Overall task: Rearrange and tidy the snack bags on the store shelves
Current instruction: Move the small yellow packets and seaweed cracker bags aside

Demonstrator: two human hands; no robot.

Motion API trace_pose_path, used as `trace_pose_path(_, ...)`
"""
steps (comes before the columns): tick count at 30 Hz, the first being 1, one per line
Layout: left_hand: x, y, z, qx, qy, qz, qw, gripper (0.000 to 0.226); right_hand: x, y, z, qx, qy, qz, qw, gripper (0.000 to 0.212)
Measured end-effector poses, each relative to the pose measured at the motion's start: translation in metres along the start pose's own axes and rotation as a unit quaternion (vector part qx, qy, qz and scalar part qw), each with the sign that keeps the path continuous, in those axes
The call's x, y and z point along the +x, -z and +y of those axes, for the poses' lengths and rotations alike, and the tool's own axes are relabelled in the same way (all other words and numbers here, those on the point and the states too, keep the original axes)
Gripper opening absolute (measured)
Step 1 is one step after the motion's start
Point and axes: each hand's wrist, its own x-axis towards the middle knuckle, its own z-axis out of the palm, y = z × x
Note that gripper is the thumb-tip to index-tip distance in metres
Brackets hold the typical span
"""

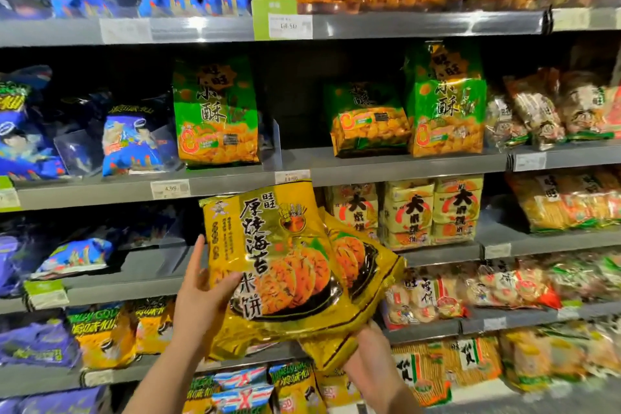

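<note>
Hands up in front of the shelving, and both are busy: two gold bags are off the shelf and held in the air. The front bag [275, 262] is tilted, top leaning left, its printed face towards the camera. The left hand [198, 292] holds its left edge, thumb pressed across the front, fingers reaching up along the side. Tucked just behind and fanned out to the right is the rear bag [364, 265], same design, mostly covered. The right hand [373, 356] grips from below at the lower right corner, fingers curled under the rear bag; whether it touches the front one too, I cannot tell.

Behind them, the middle shelf [386, 168] carries a tall green bag [216, 111] on the left. Well apart to the right stands a short green bag [368, 121], touching another tall one [447, 101]. Blue bags [131, 141] slump further left. Cream bags [433, 212] stand in a row on the shelf below, just right of the held pair. A price tag [170, 189] sits on the shelf lip above the left hand
</note>
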Motion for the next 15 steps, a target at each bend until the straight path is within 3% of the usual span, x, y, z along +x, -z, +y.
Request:
trace_pose_path(6, 0.021, 0.005, -0.003, 0.082, -0.032, 0.068, 0.994, 0.079, 0.036, 0.031, -0.042, -0.221, -0.011, -0.029, 0.975, 0.031)
trace_pose_path(11, 0.028, 0.001, -0.013, 0.162, -0.046, 0.096, 0.981, 0.082, 0.066, 0.044, -0.067, -0.421, 0.009, -0.081, 0.903, 0.026)
trace_pose_path(15, 0.028, -0.02, -0.028, 0.157, -0.038, 0.079, 0.984, 0.082, 0.089, 0.049, -0.08, -0.484, -0.021, -0.109, 0.868, 0.034)
